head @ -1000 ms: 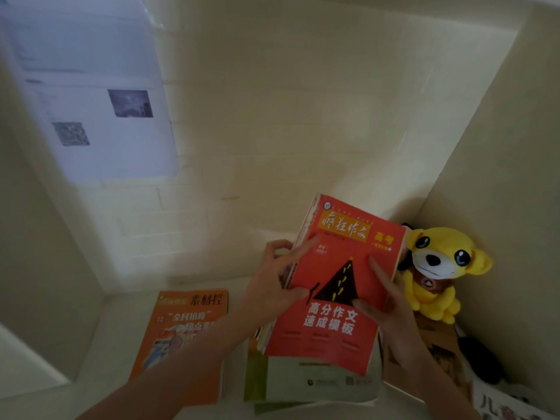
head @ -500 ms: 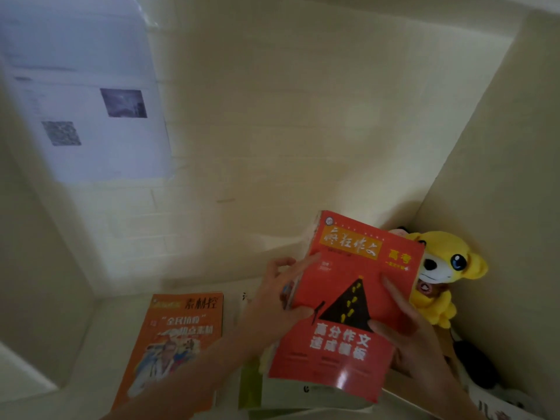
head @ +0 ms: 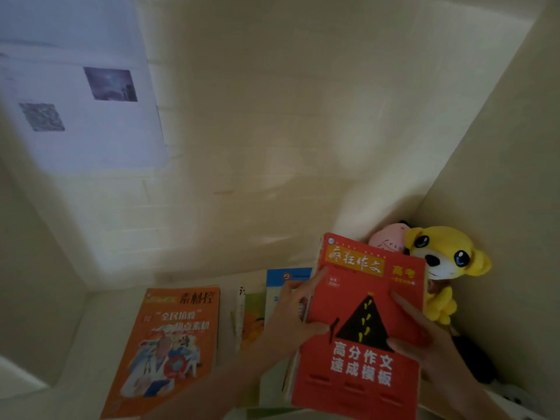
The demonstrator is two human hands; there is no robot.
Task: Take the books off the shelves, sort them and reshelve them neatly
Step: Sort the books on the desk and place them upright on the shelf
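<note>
Two hands held the red book (head: 360, 374) in the lower right of the frame, its cover facing the camera. The left hand (head: 288, 316) grasped its left edge, with the thumb on the cover beside the black triangle and a finger stretched up along the page edges. The right hand (head: 433, 347) grasped the right edge, with forefinger and thumb laid across the cover and the other fingers hidden behind it. The red book overlapped a blue book (head: 288, 277) and a green book (head: 253, 316) lying on the shelf (head: 97, 325); I could not tell whether it touched them. An orange book (head: 169, 344) lay flat at lower left, apart from the hands. A yellow dog (head: 439, 262) sat in the right corner just behind the red book's upper right corner, with a pink toy (head: 389, 237) beside it. A paper sheet (head: 75, 131) hung at upper left.
</note>
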